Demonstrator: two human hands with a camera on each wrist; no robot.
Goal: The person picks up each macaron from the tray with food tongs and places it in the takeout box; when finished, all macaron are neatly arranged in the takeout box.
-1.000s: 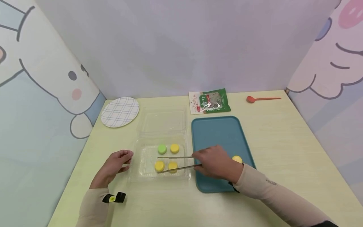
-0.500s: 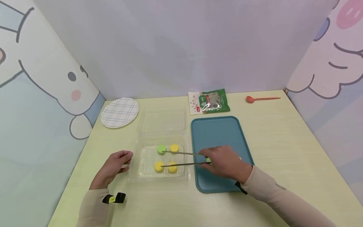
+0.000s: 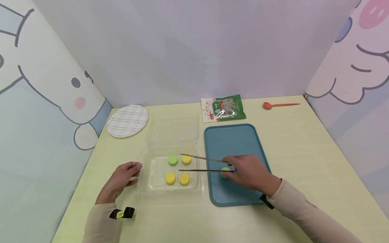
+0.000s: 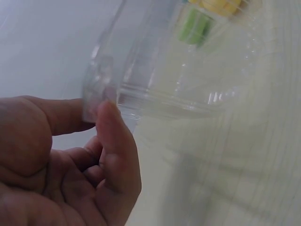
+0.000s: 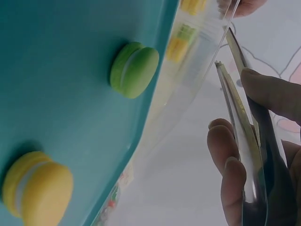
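Note:
My left hand (image 3: 123,177) pinches the left rim of a clear plastic clamshell box (image 4: 136,89) between thumb and finger. Inside lie a green macaron (image 3: 173,160) and several yellow macarons (image 3: 170,178). My right hand (image 3: 247,172) grips metal tongs (image 3: 194,170) over the blue tray (image 3: 231,141). The tongs' tips stand apart above the box's right half, with nothing between them. On the tray the right wrist view shows a green macaron (image 5: 134,70) and a yellow macaron (image 5: 40,188); in the head view my right hand hides the yellow one.
The box's lid (image 3: 174,130) lies folded back toward the wall. A checked plate (image 3: 127,120) stands at the back left. Behind the tray is a green and white food packet (image 3: 224,108), with a red spoon (image 3: 281,105) farther right.
My right hand has drawn back to the right with the tongs, whose tips have left the front yellow macarons. The green macaron on the tray has come into sight. My left hand stays put.

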